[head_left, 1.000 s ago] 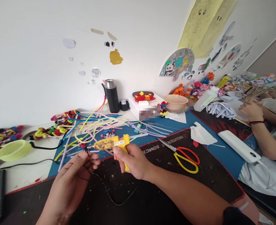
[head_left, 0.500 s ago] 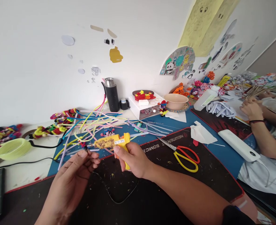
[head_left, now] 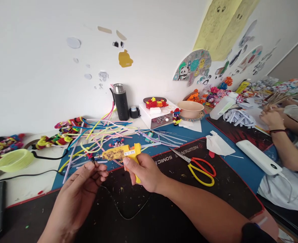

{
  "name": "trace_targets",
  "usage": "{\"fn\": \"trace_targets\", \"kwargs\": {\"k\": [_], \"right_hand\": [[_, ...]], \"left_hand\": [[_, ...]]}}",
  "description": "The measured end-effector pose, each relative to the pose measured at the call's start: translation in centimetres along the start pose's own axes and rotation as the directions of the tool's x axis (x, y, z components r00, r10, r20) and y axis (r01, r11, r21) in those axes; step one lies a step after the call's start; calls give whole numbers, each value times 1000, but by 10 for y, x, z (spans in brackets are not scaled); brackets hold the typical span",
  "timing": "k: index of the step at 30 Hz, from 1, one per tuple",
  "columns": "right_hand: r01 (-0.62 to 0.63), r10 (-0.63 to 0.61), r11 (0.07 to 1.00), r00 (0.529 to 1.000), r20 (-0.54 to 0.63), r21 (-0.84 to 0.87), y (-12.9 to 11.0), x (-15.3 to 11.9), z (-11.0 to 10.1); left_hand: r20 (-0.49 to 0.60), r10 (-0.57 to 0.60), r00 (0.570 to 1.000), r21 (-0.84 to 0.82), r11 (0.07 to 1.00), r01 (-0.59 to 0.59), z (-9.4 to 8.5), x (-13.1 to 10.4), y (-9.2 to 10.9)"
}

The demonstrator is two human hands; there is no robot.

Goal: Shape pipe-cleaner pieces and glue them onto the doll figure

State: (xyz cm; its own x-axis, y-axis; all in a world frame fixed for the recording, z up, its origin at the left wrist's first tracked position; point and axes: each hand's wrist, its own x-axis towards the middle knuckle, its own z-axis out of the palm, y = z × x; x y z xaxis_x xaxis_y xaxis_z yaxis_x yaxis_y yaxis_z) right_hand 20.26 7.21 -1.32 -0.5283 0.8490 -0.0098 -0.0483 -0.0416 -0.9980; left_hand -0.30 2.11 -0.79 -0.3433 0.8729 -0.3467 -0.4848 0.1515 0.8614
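White wall [head_left: 45,87] behind a crowded worktop [head_left: 22,190]. Your right hand [head_left: 146,172] grips one yellow glue gun [head_left: 115,154] by its handle, above the dark mat [head_left: 138,233]; your left hand [head_left: 81,180] pinches one small dark fuzzy piece [head_left: 93,160] at the nozzle, contact unclear. Gun likely light, rigid; hold the handle, away from the probably hot nozzle. Piece looks soft, bendy; take its lower end. Also counted: one flask [head_left: 121,105], one pair of scissors [head_left: 188,160].
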Motion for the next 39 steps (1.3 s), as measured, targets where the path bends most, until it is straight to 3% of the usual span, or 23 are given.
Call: {"fn": "trace_targets", "kwargs": {"k": [39], "right_hand": [[-37, 37, 999, 999, -7, 15, -2, -1, 1]], "left_hand": [[11, 18, 1000, 5, 1000, -18, 4, -2, 4]]}}
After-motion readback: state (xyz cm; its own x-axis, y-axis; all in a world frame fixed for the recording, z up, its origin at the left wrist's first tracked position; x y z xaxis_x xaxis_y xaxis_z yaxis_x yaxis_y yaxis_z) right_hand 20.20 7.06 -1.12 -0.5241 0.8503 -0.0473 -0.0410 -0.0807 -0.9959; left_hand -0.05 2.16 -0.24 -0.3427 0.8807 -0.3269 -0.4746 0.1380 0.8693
